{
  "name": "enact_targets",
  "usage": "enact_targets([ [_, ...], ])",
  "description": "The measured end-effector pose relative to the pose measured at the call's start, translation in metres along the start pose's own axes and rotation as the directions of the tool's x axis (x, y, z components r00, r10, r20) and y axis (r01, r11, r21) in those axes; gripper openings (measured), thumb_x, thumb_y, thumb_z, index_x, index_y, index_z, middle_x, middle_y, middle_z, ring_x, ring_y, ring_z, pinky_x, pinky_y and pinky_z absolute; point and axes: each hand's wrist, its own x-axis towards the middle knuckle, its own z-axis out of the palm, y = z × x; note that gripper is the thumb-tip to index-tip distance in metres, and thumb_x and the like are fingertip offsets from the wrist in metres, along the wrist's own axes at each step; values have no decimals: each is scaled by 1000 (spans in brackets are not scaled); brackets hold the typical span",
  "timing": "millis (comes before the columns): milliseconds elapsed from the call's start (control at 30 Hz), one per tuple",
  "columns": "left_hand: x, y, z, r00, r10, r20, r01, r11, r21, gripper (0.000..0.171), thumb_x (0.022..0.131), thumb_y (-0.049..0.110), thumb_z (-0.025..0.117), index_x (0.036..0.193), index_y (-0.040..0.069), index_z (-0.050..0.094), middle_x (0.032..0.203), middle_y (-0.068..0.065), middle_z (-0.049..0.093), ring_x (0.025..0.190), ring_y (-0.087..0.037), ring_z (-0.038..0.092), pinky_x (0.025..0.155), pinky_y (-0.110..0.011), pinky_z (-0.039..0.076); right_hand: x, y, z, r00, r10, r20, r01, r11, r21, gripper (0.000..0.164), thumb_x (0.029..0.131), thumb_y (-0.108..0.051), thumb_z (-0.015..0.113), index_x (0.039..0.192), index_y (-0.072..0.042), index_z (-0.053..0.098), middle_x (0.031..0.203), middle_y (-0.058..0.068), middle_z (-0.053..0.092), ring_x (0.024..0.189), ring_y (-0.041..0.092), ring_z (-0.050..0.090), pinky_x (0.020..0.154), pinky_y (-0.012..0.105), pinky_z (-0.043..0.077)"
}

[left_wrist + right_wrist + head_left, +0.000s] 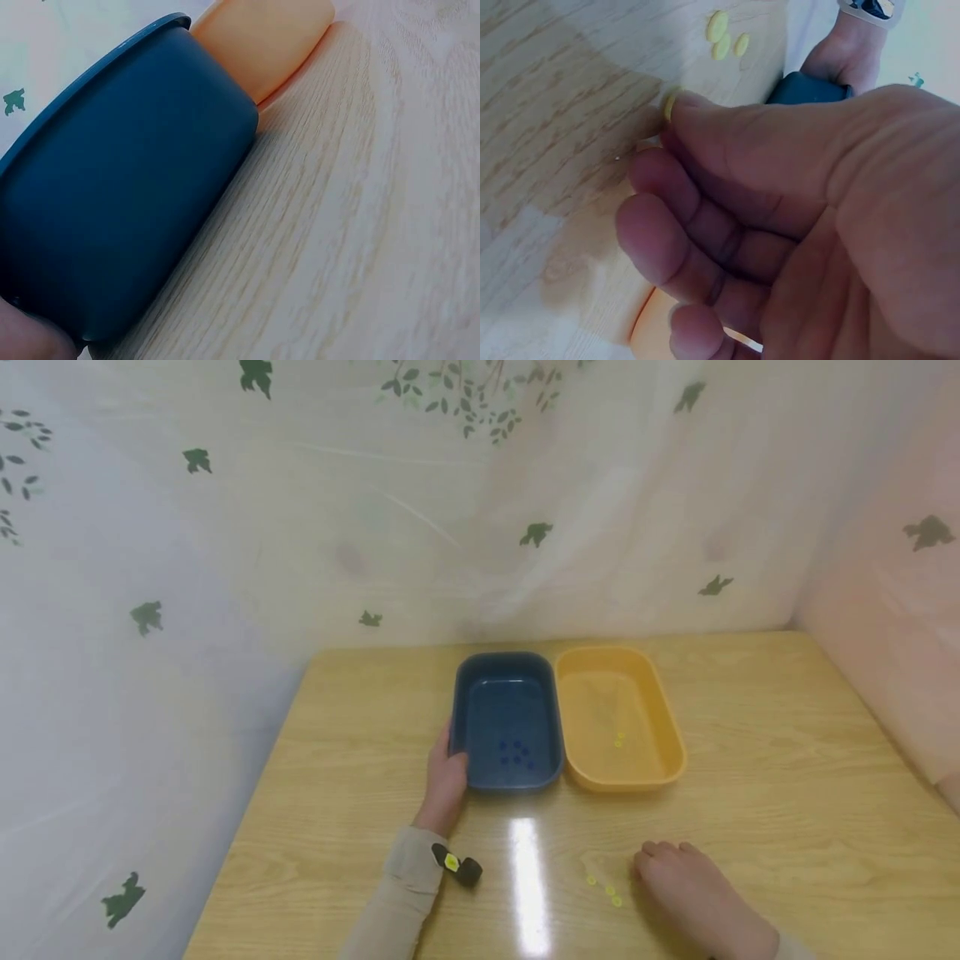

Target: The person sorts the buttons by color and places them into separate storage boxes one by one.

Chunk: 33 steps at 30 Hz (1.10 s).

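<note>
On the table's far middle stands a dark blue tray [506, 710] with several small blue discs [517, 760] in it. My left hand [446, 783] grips its near left side, thumb over the rim; the fingers are mostly hidden by the wall. My right hand [693, 883] is low over the table at the near right. In the right wrist view its thumb and index finger pinch a small yellow button-like disc [669, 106]. Three similar yellow discs [611, 891] lie on the wood to its left.
Close against the blue tray's right side stands a yellow-orange tray [667, 752] holding two small yellow discs [619, 740]. Both trays are near the table's [360, 727] back edge, before a white curtain [450, 568] with green leaf prints.
</note>
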Motion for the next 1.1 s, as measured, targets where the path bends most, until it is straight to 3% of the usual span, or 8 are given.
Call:
enact_targets([
  [300,2,-6,-2,1000,6,-7,-6,1000,6,74,84,-10,39,152,19,34,154,-2,35,143,-24,27,118,-45,20,2,-6,-2,999,29,29,-31,998,52,13,81,-1,68,82,-13,65,79,-2,59,69,17,55,68,43,52],
  [633,1,-5,-3,1000,-12,3,12,1000,15,75,84,-9,39,152,20,33,155,-2,34,143,-25,27,117,-45,20,6,-10,0,1000,10,-8,-9,998,69,13,78,-1,71,77,-13,67,75,-3,56,73,21,59,74,54,54],
  [933,1,-5,-5,1000,-19,8,19,999,35,75,85,-8,38,152,24,33,155,4,34,143,-19,26,118,-42,21,6,-16,1,1000,-2,-15,3,999,35,14,75,4,68,77,-9,65,74,1,57,69,22,57,70,50,54],
  [1100,1,-4,-4,1000,-3,2,3,999,36,74,85,-9,39,153,21,32,155,0,33,144,-23,25,118,-44,20,7,-15,-2,1000,-14,11,14,1000,24,15,74,5,69,77,-8,64,76,2,57,70,22,57,68,47,54],
])
